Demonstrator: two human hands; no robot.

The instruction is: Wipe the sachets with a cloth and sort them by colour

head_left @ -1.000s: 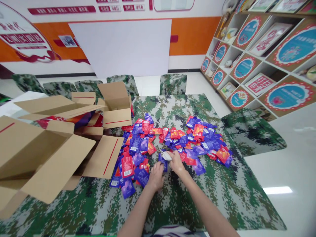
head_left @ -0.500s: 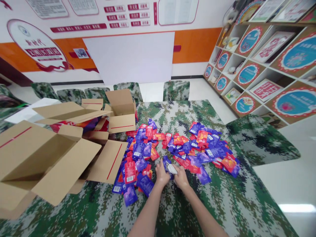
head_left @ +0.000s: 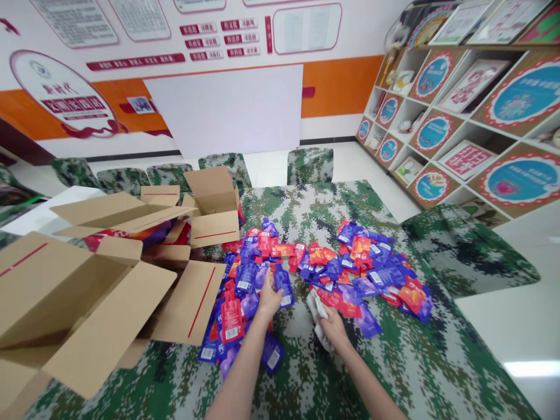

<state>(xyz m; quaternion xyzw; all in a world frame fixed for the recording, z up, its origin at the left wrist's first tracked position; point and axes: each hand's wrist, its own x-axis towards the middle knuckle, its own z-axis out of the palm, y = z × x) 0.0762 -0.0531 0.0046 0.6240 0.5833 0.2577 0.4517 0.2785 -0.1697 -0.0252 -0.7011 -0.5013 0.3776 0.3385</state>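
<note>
My left hand point(head_left: 270, 300) is at the right side of the left pile of pouches point(head_left: 231, 315), its fingers and thumb about a purple spouted pouch point(head_left: 284, 286) with a white label. How firmly the hand grips this pouch is partly hidden. My right hand point(head_left: 333, 326) is closed on a crumpled white cloth point(head_left: 315, 312), held just above the table in front of the right pile. Red and purple pouches point(head_left: 385, 274) lie overlapping in that right pile.
Open cardboard boxes point(head_left: 125, 303) stand on the left, flaps spread towards the left pile. A camouflage cloth covers the table point(head_left: 301, 385). Matching chairs point(head_left: 310, 166) stand along the far side, another chair point(head_left: 468, 251) at the right. Shelves point(head_left: 464, 125) line the right wall.
My hands have moved apart. The left has carried the purple pouch left and away from me to the left pile; the right has drawn the white cloth slightly right and nearer.
</note>
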